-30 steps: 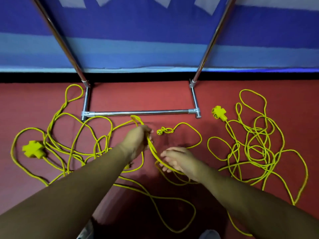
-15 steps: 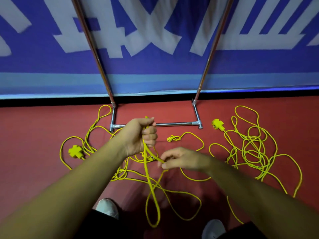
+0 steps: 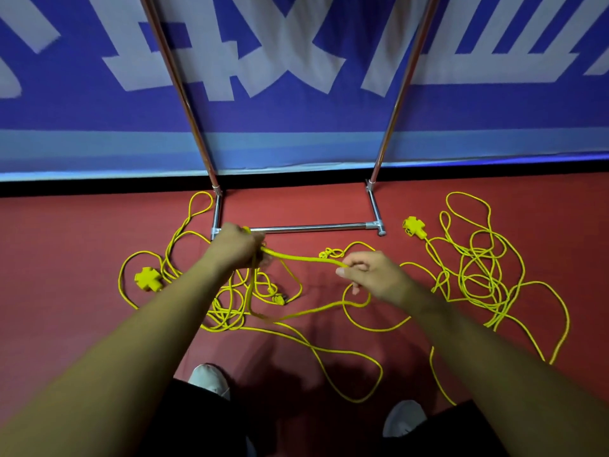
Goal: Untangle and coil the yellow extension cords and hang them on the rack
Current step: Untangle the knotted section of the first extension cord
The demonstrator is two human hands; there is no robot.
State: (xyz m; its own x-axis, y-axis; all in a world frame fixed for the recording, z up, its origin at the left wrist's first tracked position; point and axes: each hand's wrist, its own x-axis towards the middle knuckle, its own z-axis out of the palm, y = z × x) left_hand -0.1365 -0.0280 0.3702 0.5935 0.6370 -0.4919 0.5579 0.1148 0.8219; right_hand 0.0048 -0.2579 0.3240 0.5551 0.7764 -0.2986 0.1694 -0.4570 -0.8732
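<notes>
Left fingers [image 3: 255, 240] grip gathered loops of the yellow cord [image 3: 296, 257]; right fingers [image 3: 359, 262] pinch the strand stretched from them; slack beneath lies tangled on the floor [image 3: 66, 258]; pulling harder could cinch a knot.

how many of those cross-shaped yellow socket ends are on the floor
2. The left socket end sits just left of the left forearm; the right socket end lies just right of the rack base. Others may be hidden.

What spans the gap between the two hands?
A stretch of yellow extension cord runs from the left hand, which grips it, to the right hand, which pinches it. This shows in the head view.
</notes>
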